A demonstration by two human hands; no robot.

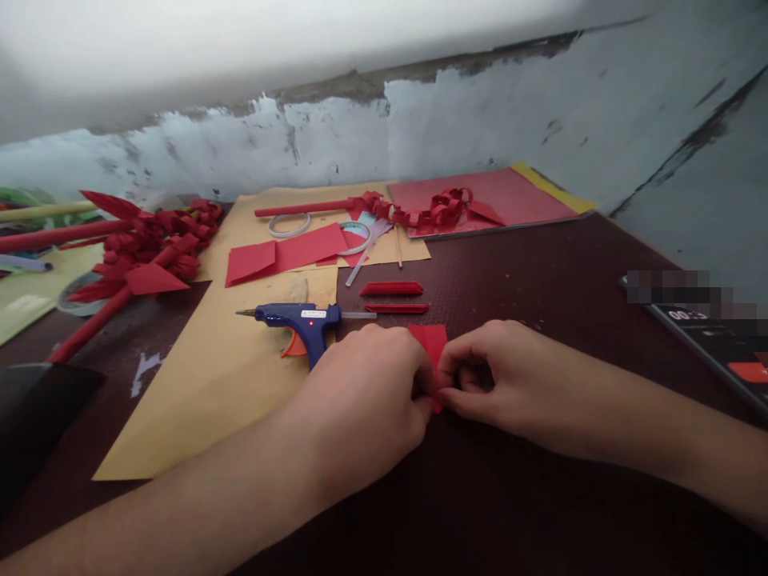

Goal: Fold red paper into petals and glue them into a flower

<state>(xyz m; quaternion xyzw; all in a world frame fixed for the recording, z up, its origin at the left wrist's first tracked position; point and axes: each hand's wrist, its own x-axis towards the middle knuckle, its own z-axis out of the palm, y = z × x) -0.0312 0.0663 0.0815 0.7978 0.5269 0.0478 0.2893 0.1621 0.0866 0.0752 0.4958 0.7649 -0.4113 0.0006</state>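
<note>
A small piece of red paper [433, 342] is pinched between my two hands, just above the dark table. My left hand [375, 384] closes on its left edge, the fingertips partly hidden behind the knuckles. On the other edge, my right hand [489, 372] grips with thumb and fingers curled. Beyond the hands lie two folded red paper strips [391, 288], one behind the other. Left of them, a blue hot glue gun [306, 314] with an orange trigger rests on its side, a clear glue stick [360, 316] poking from its back.
Yellow-brown paper [198, 392] spreads under the glue gun. Red paper flowers [150, 248] with long stems lie at left. Farther back are folded red paper [252, 262], tape rolls [289, 225], a paper chain [444, 210] and red sheets [510, 192]. A phone [702, 336] lies at right.
</note>
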